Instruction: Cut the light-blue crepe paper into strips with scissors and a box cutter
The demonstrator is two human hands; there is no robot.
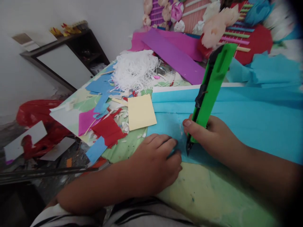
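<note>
My right hand (pixel 209 135) grips a green utility knife (pixel 211 86), its tip down on the near edge of a wide light-blue crepe paper sheet (pixel 248 116). My left hand (pixel 155 164) lies beside the blade, fingers curled and pressed flat on the blue sheet's near left corner. The blue sheet lies across a green table surface (pixel 203 192). A pale yellow card (pixel 140 112) rests just left of the sheet.
Red (pixel 108 130), blue and pink paper scraps litter the table's left part. A heap of white shredded paper (pixel 134 70) and purple sheets (pixel 175 53) lie farther back, with paper flowers (pixel 217 23) behind. A red plastic bag (pixel 35 116) sits on the floor at left.
</note>
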